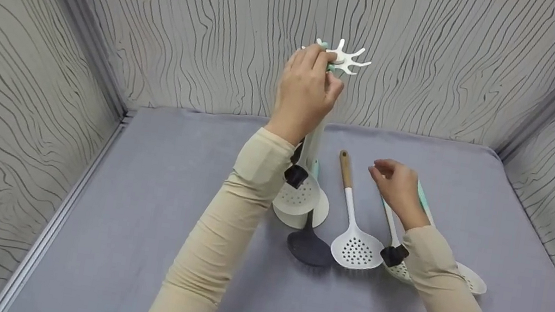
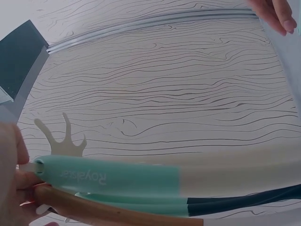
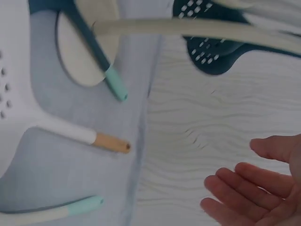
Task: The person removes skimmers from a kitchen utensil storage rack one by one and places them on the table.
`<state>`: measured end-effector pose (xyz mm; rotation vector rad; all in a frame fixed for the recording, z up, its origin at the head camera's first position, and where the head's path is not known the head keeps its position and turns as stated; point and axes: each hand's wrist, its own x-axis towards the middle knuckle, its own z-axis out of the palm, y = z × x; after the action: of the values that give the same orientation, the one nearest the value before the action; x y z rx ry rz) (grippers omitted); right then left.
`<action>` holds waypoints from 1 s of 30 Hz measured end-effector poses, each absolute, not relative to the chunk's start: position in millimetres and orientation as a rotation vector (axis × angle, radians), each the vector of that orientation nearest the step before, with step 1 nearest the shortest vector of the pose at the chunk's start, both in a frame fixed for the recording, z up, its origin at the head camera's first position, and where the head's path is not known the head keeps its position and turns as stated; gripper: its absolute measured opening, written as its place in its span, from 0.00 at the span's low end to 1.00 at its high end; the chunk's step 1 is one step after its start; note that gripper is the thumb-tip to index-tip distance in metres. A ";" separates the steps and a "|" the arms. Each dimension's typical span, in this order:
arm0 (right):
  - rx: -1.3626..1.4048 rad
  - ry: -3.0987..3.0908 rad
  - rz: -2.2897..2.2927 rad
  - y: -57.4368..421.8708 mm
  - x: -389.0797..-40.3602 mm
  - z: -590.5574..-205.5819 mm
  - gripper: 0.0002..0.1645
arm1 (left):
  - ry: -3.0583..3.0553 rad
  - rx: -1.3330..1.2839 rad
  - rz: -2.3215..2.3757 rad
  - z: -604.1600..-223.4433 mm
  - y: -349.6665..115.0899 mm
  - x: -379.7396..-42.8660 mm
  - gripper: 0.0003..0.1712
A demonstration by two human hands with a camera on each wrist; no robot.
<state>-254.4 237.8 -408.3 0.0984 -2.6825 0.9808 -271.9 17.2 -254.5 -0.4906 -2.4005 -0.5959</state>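
Note:
My left hand [image 1: 307, 86] is raised at the top of a white utensil stand, whose curved hooks [image 1: 349, 59] fan out to its right. Its fingers and thumb pinch the upper end of a mint-handled utensil [image 2: 108, 175], right at a hook. Close by hang a brown-handled utensil [image 2: 117, 212] and another mint handle with a dark shaft [image 2: 240, 203]. Low on the stand, a pale skimmer head [image 1: 296, 197] hangs over the round base [image 1: 321, 215]. My right hand [image 1: 398, 188] hovers over the table with loosely bent fingers and holds nothing.
On the cloth-covered table [image 1: 165, 205] lie a dark ladle [image 1: 310, 248], a white skimmer [image 1: 356, 250] with a wooden handle, and pale, mint-handled utensils [image 1: 473, 279] partly under my right forearm. Dark slotted heads [image 3: 211, 56] hang on the stand. Patterned panels [image 1: 208, 30] surround the table.

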 end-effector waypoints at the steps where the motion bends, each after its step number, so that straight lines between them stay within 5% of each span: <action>1: 0.125 -2.634 1.009 233.8 -252.5 -403.9 0.18 | -2.396 -0.493 -0.598 -254.9 17.1 -272.0 0.20; 19: 0.523 -2.068 0.893 186.0 -233.4 -329.7 0.16 | -2.377 -0.496 -0.594 -256.6 15.8 -271.9 0.20; 30: 0.630 -1.960 0.820 167.2 -246.5 -299.7 0.28 | -2.348 -0.498 -0.606 -257.8 16.9 -272.5 0.20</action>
<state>-246.5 167.2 -299.7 0.6299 -1.9595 0.8198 -272.5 16.9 -257.8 -0.4981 -2.3476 -0.6061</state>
